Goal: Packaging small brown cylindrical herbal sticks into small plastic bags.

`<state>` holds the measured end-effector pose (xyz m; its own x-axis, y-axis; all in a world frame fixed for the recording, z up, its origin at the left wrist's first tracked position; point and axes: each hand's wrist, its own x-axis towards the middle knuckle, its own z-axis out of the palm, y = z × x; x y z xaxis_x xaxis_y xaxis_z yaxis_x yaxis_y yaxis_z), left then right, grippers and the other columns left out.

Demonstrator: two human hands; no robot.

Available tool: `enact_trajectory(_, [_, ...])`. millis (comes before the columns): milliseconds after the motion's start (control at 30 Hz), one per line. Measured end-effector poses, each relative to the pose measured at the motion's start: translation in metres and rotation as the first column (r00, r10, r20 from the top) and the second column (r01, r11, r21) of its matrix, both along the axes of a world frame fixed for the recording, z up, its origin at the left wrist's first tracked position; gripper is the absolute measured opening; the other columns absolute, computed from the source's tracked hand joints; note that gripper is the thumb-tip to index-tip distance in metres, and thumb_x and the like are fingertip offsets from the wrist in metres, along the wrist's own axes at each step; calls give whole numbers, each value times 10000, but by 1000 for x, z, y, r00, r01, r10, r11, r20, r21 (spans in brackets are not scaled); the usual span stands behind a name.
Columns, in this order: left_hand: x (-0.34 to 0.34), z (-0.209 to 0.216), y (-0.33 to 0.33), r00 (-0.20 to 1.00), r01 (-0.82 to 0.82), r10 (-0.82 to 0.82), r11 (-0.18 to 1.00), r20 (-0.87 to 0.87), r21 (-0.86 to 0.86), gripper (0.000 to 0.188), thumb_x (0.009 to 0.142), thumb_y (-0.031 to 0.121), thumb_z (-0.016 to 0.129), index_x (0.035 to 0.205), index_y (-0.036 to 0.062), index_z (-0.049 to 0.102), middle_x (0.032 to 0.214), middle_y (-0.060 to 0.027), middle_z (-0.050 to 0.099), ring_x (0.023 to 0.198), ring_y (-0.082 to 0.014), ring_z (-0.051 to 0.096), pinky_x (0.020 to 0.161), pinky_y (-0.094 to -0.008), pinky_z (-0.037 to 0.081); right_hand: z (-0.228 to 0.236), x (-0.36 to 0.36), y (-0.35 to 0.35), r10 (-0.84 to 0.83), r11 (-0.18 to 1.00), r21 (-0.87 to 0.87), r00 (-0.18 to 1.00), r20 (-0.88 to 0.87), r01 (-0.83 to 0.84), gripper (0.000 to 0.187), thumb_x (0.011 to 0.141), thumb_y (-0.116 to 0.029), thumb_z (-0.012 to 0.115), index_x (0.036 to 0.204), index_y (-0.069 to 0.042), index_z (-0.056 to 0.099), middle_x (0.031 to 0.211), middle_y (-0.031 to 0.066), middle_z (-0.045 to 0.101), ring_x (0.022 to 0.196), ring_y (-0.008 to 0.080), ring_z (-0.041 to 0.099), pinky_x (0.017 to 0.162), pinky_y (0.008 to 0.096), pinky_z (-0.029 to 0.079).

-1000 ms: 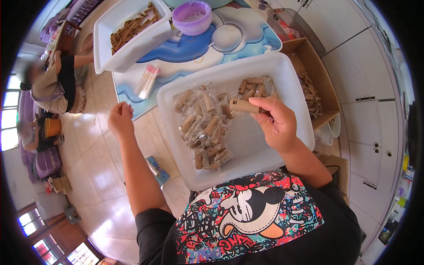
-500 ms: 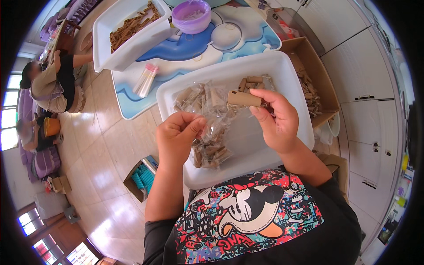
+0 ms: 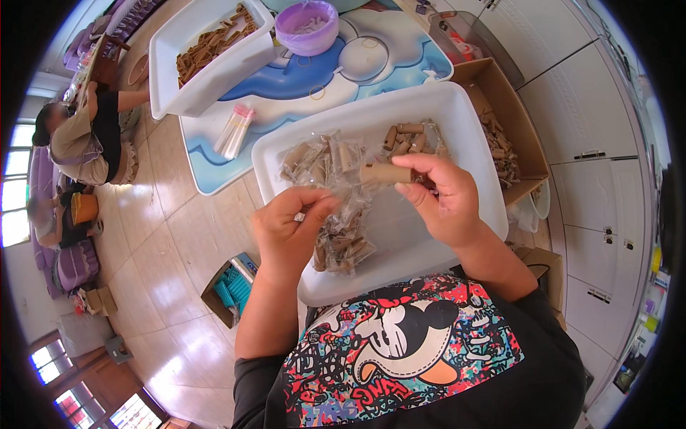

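Over a white plastic tub (image 3: 493, 207), my right hand (image 3: 446, 196) grips a tan, tube-shaped piece (image 3: 387, 174) between thumb and fingers. The piece lies nearly level, its free end pointing left. My left hand (image 3: 289, 222) is closed in a pinch on a clear plastic bag (image 3: 344, 193), which reaches toward the piece's left end; whether that end is inside the bag I cannot tell. Beneath the hands, several bagged tan pieces (image 3: 343, 247) are heaped in the tub's left half. Loose brown tubes (image 3: 409, 136) lie at its far side.
A cardboard box (image 3: 529, 168) of similar pieces stands at the right. Beyond the tub, a cloud-patterned table (image 3: 286, 107) bears a bundle of clear bags (image 3: 234, 132), a white bin (image 3: 207, 93) of brown parts and a purple bowl (image 3: 307, 43). Two people sit at the far left.
The tan piece has turned and dropped slightly in my right hand. My left fingers have shifted a little, and the bag now reaches up near the piece's left end.
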<state>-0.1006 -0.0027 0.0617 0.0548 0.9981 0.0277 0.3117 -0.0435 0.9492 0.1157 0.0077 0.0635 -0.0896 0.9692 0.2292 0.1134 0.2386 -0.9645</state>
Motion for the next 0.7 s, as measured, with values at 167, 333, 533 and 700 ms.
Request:
enact_trajectory(167, [8, 8, 7, 927, 240, -100, 898, 360, -368, 224, 779, 21, 640, 987, -36, 584, 882, -81, 624, 788, -98, 576, 712, -216, 460, 5, 6, 4, 252, 967, -41, 967, 35, -251, 246, 774, 11, 616, 1018, -19, 592, 748, 34, 562, 662, 81, 507, 633, 207, 429])
enact_trajectory(333, [15, 7, 6, 804, 445, -153, 795, 575, -411, 343, 783, 103, 659, 1080, -27, 549, 955, -49, 602, 848, -106, 559, 751, -225, 447, -1, 18, 15, 382, 922, -84, 923, 32, -379, 259, 796, 15, 592, 1052, -13, 573, 813, 41, 571, 721, 78, 516, 663, 209, 430])
enact_trajectory(533, [27, -2, 3, 836, 295, -31, 867, 548, -401, 319, 763, 67, 670, 1042, -28, 549, 934, -59, 607, 868, -114, 567, 753, -231, 453, 3, 14, 10, 334, 889, -300, 938, -98, -347, 258, 811, -16, 598, 1066, -7, 560, 855, 21, 576, 755, 56, 508, 672, 198, 426])
enact_trajectory(700, [30, -5, 3, 832, 299, -35, 870, 554, -393, 301, 755, 55, 669, 1022, -23, 554, 924, -65, 613, 841, -126, 584, 742, -246, 470, -5, 11, 10, 214, 904, -331, 956, -199, -271, 225, 815, -67, 618, 1028, -8, 573, 829, 3, 568, 725, 39, 491, 646, 189, 418])
